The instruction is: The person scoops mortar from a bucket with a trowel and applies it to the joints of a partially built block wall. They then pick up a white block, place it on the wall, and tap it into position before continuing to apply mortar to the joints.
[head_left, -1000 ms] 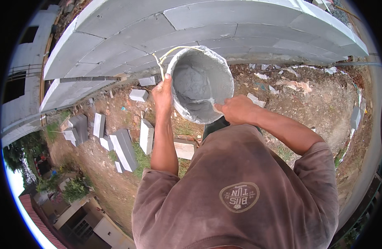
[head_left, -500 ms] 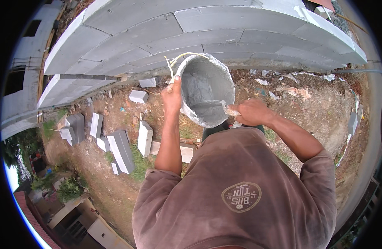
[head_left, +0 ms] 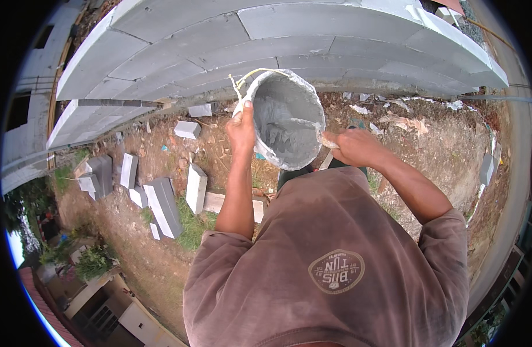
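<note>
Tilted toward me in mid-view is a mortar-crusted bucket [head_left: 283, 87] with a pale rope handle [head_left: 260, 70]. My left hand [head_left: 241, 130] is closed on its left rim, thumb up beside the rope. Wet grey mortar [head_left: 292, 146] lies inside, low on the wall near me. My right hand [head_left: 357, 149], at the bucket's right rim, is wrapped round the mortar-smeared handle of a trowel [head_left: 329, 140]. The trowel's blade reaches into the bucket and is coated in grey, so its outline is hard to make out.
A wall of large grey blocks [head_left: 300, 49] curves across the far side. Several loose blocks [head_left: 163, 205] lie on the dirt at left, with a board [head_left: 220, 203] near my left forearm. Scraps of litter [head_left: 407, 123] are strewn at right along the wall's foot.
The trowel blade has moved up and away from me inside the bucket, baring the mortar below it. The bucket has shifted slightly away from me, still in my left hand.
</note>
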Tool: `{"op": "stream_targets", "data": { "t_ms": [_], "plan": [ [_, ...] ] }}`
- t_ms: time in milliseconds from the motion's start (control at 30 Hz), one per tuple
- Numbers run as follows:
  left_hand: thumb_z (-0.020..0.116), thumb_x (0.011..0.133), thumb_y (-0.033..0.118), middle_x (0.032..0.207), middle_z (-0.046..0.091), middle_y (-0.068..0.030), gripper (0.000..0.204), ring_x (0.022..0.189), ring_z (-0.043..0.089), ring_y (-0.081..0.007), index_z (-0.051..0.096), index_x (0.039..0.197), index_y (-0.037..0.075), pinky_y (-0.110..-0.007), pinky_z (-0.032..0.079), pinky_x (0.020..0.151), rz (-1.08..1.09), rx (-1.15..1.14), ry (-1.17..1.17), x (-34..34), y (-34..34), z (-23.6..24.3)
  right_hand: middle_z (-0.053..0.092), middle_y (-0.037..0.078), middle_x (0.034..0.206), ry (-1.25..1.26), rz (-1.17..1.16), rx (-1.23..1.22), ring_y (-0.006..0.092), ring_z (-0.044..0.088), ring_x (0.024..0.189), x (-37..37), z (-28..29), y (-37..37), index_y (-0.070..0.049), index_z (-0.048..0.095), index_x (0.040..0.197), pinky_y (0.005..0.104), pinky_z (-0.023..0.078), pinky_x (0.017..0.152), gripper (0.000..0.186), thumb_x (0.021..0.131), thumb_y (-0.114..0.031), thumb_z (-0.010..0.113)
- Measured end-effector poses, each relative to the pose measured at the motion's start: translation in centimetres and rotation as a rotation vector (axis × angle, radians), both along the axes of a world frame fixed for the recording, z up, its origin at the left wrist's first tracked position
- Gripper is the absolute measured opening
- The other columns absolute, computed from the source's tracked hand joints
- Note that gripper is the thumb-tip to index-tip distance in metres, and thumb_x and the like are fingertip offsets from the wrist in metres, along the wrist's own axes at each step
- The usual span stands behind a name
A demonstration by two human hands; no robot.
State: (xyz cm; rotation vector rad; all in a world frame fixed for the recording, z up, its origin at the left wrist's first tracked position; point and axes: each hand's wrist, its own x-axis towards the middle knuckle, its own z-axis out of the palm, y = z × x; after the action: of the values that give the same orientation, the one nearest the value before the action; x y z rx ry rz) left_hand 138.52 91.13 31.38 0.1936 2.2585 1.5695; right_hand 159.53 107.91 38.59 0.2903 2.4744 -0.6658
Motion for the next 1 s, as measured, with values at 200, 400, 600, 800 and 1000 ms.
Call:
{"op": "stream_targets", "data": {
  "t_ms": [200, 400, 600, 800, 1000],
  "plan": [
    [0.058, 0.091, 0.039, 0.051, 0.032, 0.0061, 0.056, 0.051, 0.027, -0.0061, 0.034, 0.051, 0.008, -0.029, 0.021, 0.045, 0.02, 0.024, 0.071, 1.3, 1.9, -0.8, 0.065, 0.021, 0.089, 0.076, 0.035, -0.016, 0.0352, 0.062, 0.088, 3.1, -3.4, -4.2, -0.005, 0.051, 0.127, 0.0455, 0.049, 0.078, 0.05, 0.08, -0.02, 0.049],
    [0.06, 0.09, 0.035, 0.052, 0.031, 0.0047, 0.055, 0.052, 0.027, -0.0068, 0.035, 0.051, 0.005, -0.03, 0.022, 0.045, -0.103, -0.047, 0.09, 1.5, 1.8, -0.7, 0.065, 0.022, 0.091, 0.017, -0.15, -0.052, 0.0376, 0.062, 0.088, 1.7, 0.7, 4.0, -0.004, 0.047, 0.13, 0.0474, 0.048, 0.078, 0.053, 0.083, -0.027, 0.05],
    [0.059, 0.091, 0.031, 0.052, 0.031, 0.0054, 0.054, 0.052, 0.027, -0.006, 0.034, 0.051, 0.006, -0.029, 0.021, 0.045, -0.135, 0.005, 0.132, 2.7, 4.1, 0.8, 0.064, 0.022, 0.084, 0.001, -0.285, -0.063, 0.0322, 0.064, 0.07, 0.1, -8.6, 3.5, -0.003, 0.043, 0.133, 0.0431, 0.05, 0.071, 0.052, 0.086, -0.026, 0.045],
    [0.062, 0.09, 0.027, 0.053, 0.03, 0.0073, 0.053, 0.053, 0.025, -0.0045, 0.032, 0.05, 0.008, -0.028, 0.019, 0.044, -0.081, 0.172, 0.067, 4.0, 4.7, 0.3, 0.054, 0.007, 0.067, -0.355, -0.531, -0.889, 0.0152, 0.058, 0.048, 2.6, -6.6, 1.1, -0.006, 0.043, 0.134, 0.0297, 0.048, 0.046, 0.05, 0.09, -0.028, 0.044],
    [0.062, 0.09, 0.029, 0.052, 0.03, 0.0069, 0.054, 0.052, 0.025, -0.005, 0.032, 0.05, 0.007, -0.029, 0.019, 0.044, -0.189, 0.047, 0.073, 3.4, 2.5, -1.0, 0.063, 0.014, 0.097, 0.017, -0.532, -0.685, 0.0239, 0.063, 0.063, 2.8, -5.7, -0.2, -0.007, 0.044, 0.134, 0.0349, 0.051, 0.057, 0.052, 0.085, -0.022, 0.054]
  ]
}}
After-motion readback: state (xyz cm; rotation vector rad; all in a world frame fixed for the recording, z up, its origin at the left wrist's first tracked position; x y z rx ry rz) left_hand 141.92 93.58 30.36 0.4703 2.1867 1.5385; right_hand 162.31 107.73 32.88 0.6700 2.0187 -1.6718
